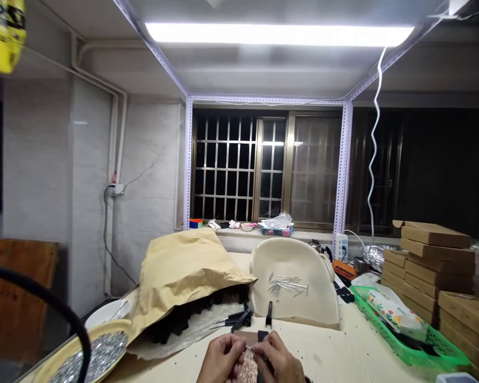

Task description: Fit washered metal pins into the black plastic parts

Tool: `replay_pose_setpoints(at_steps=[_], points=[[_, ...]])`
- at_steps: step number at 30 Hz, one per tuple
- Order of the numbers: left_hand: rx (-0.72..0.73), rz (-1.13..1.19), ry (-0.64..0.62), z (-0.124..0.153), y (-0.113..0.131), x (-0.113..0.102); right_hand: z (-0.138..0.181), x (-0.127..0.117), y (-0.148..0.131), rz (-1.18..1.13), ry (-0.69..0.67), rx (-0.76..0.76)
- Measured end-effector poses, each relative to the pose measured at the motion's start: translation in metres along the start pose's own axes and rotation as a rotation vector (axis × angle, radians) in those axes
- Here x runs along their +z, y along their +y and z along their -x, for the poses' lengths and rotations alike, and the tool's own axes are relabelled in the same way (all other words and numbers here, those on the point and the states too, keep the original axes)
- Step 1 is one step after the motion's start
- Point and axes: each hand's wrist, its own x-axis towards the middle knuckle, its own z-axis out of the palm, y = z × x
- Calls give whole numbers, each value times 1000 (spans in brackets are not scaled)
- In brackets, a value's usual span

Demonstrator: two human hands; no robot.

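My left hand (222,357) and my right hand (277,359) meet at the bottom middle of the view. Fingers on both are pinched, tip to tip, around a small pale, thin piece (249,348) too small to name. Below them shows a brown speckled surface (247,368), and a dark strip (262,336) lies by the right fingers. Just beyond, black slender parts (241,318) lie by the mouth of a large brown paper bag (187,260). A short black piece (269,314) rests against a cream plastic basin (295,255), which holds several thin metal pins (287,284).
At the left, a yellow bowl (123,325) holds many small silvery parts, with a white bowl (107,314) behind. On the right stand a green basket (455,354) with a flowered packet and stacked cardboard boxes (435,234). A black curved bar (64,303) crosses the near left.
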Motion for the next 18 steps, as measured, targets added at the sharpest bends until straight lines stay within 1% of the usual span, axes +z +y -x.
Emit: replay_pose_setpoints(at_steps=[2, 5, 10, 12, 14, 18], points=[[47, 14, 23, 10, 10, 0, 0, -9, -7, 35, 14, -81], [72, 55, 21, 24, 22, 0, -1, -22, -17, 125, 54, -175], [106, 96, 13, 45, 32, 2, -1, -47, -41, 242, 63, -250], [91, 124, -7, 53, 34, 2, 1, -57, -50, 259, 45, -243], [109, 137, -3, 60, 37, 2, 2, -65, -55, 248, -13, -206], [163, 83, -46, 64, 39, 3, 7, -72, -54, 92, -162, -38]])
